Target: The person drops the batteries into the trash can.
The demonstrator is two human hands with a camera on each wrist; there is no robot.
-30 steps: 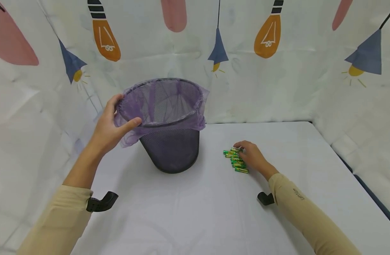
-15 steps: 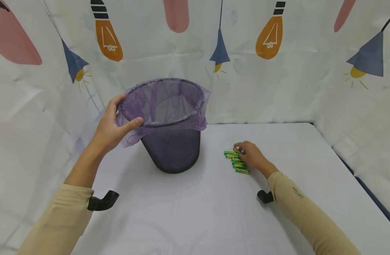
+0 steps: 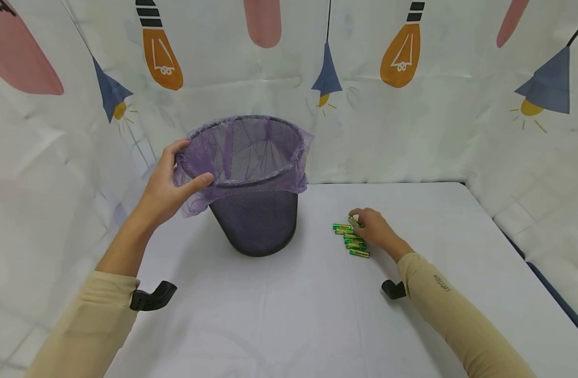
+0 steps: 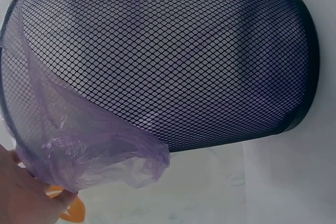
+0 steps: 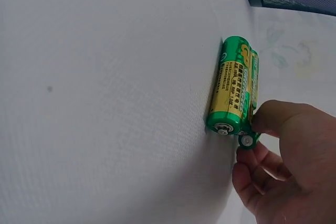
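1. green battery (image 3: pixel 353 220), pinched between the right hand's (image 3: pixel 377 231) thumb and fingers, has tipped out of line with the other batteries (image 3: pixel 354 239) just beside those fingertips; it seems singled out from them.
2. left hand (image 3: pixel 168 184) is unchanged: thumb and fingers, spread apart, grip the rim of the bin (image 3: pixel 258 226) through its purple bag (image 3: pixel 199 198).
3. right wrist view shows a printed label and metal ends beside the thumb, too small from the head.
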